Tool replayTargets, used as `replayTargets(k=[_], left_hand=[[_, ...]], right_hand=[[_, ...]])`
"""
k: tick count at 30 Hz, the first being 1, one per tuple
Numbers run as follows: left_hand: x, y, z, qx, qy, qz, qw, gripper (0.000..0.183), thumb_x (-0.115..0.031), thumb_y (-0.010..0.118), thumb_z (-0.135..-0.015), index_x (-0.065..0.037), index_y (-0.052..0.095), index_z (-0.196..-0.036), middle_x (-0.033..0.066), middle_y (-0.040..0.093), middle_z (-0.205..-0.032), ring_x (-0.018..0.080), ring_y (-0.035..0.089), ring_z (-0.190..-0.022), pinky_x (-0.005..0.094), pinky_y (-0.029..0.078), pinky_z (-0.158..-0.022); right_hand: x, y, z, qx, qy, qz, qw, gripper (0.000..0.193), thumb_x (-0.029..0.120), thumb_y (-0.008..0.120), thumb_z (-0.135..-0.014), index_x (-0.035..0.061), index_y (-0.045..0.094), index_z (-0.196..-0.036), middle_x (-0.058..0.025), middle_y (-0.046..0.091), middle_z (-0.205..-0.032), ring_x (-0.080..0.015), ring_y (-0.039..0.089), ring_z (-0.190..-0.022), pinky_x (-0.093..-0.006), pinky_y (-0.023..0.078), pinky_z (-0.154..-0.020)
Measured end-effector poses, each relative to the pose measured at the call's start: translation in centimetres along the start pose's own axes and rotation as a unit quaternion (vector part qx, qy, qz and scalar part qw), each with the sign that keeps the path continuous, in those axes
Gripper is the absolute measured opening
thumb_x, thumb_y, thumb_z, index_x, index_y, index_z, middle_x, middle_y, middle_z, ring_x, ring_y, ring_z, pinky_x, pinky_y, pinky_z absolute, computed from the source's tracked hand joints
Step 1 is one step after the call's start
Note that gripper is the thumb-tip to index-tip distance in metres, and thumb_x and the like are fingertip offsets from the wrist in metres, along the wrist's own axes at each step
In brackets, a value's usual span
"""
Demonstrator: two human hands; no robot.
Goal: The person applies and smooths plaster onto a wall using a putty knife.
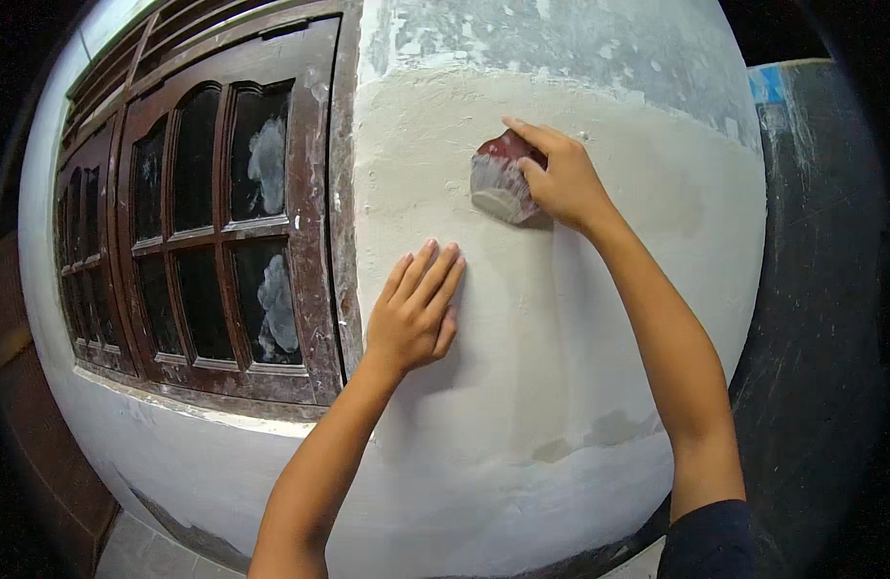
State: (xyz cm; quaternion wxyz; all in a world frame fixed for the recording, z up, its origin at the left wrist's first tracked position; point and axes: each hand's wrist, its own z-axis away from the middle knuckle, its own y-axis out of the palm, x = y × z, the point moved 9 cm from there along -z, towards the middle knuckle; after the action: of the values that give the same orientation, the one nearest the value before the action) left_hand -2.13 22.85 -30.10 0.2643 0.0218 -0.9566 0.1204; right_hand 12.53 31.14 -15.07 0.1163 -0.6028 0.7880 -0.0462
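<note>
My right hand [565, 179] grips a small dark red hand tool [503, 179], held against the wall to the right of the window. Its lower part is caked with whitish-grey putty, and I cannot make out its exact kind. The fingers run along its upper and right side, with the thumb over the near face. Lower and to the left, my left hand [413, 311] lies on the cream-coated wall [426, 164] with its fingers stretched out and nothing in it. Below the tool, a slightly darker band runs down the coating.
A dark wooden window [213, 232] with paned shutters stands at the left, its glass and frame smeared white. Above the cream coat is a patchy grey wall area [561, 39]. A dark panel [817, 289] rises at the right. Grey floor tiles [155, 555] show at the lower left.
</note>
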Motion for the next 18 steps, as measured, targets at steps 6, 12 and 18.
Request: replayTargets(k=[6, 12, 18], left_hand=[[-0.1, 0.1, 0.0, -0.004, -0.001, -0.006, 1.000, 0.062, -0.018, 0.051, -0.077, -0.003, 0.050, -0.137, 0.0138, 0.045, -0.147, 0.0336, 0.038, -0.139, 0.0482, 0.026, -0.115], [-0.3, -0.1, -0.2, -0.005, -0.002, -0.001, 1.000, 0.061, -0.018, 0.051, -0.078, -0.003, 0.051, -0.137, 0.0136, 0.045, -0.147, 0.0338, 0.038, -0.139, 0.0482, 0.027, -0.115], [-0.2, 0.0, 0.0, -0.003, -0.002, 0.001, 1.000, 0.063, -0.017, 0.053, -0.076, -0.003, 0.050, -0.138, 0.0133, 0.045, -0.147, 0.0334, 0.038, -0.138, 0.0477, 0.027, -0.115]], right_hand=[[-3.4, -2.1, 1.0, -0.095, 0.079, -0.145, 0.982, 0.051, 0.000, 0.056, -0.082, 0.0010, 0.056, -0.132, -0.0201, 0.063, -0.124, -0.0299, 0.064, -0.109, -0.0340, 0.047, -0.098], [-3.5, -4.1, 0.7, -0.164, 0.127, -0.040, 0.978, 0.047, -0.001, 0.056, -0.082, 0.0034, 0.059, -0.129, -0.0214, 0.064, -0.119, -0.0312, 0.063, -0.107, -0.0340, 0.047, -0.097], [1.0, 1.0, -1.3, -0.026, -0.059, 0.024, 0.998, 0.049, 0.000, 0.056, -0.081, 0.0015, 0.059, -0.129, -0.0195, 0.065, -0.121, -0.0269, 0.065, -0.106, -0.0341, 0.048, -0.096]])
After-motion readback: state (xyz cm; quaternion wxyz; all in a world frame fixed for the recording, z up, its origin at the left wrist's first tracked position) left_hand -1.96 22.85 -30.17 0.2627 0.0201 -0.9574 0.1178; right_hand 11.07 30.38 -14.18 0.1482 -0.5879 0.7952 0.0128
